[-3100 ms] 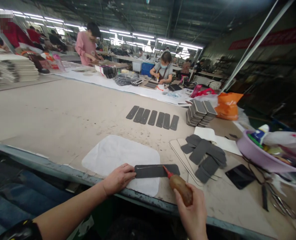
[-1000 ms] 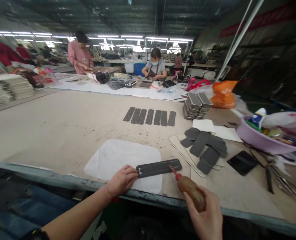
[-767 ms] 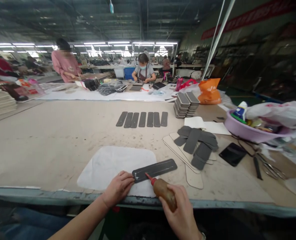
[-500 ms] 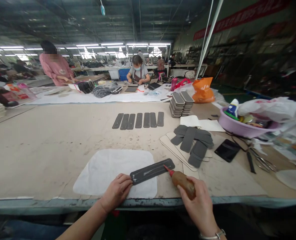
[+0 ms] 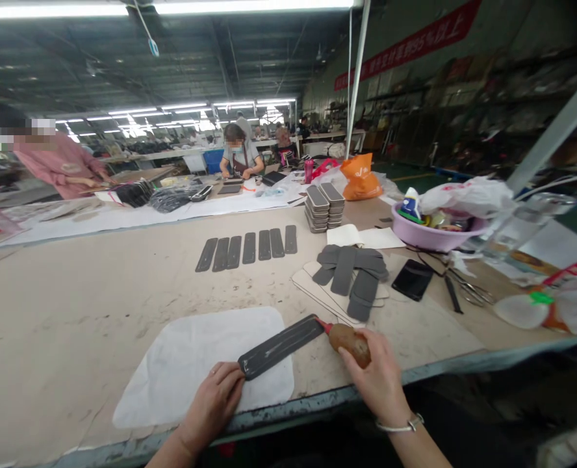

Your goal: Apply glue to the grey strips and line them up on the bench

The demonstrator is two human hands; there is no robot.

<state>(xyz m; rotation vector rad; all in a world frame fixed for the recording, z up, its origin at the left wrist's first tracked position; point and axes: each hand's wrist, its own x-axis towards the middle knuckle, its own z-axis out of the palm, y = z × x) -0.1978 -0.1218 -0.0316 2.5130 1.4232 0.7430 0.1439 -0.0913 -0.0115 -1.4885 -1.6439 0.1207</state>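
A long dark grey strip (image 5: 281, 345) with pale glue streaks lies on a white sheet (image 5: 191, 367) near the table's front edge. My left hand (image 5: 214, 404) presses the strip's near left end, fingers curled down on it. My right hand (image 5: 373, 376) is wrapped round a brown glue bottle (image 5: 349, 342) whose red nozzle touches the strip's right end. A bracelet sits on my right wrist.
Several grey strips (image 5: 247, 247) lie in a row mid-table, a loose pile (image 5: 349, 273) lies on pale boards, and stacks (image 5: 323, 206) stand behind. A black phone (image 5: 412, 279), scissors (image 5: 464, 291), a lilac basin (image 5: 427, 235) and an orange bag (image 5: 360, 177) sit right. People work at far tables.
My view has swung right and the strip now lies more slanted. The bottle's nozzle went along the strip to its left part and back to the right end, leaving glue lines.
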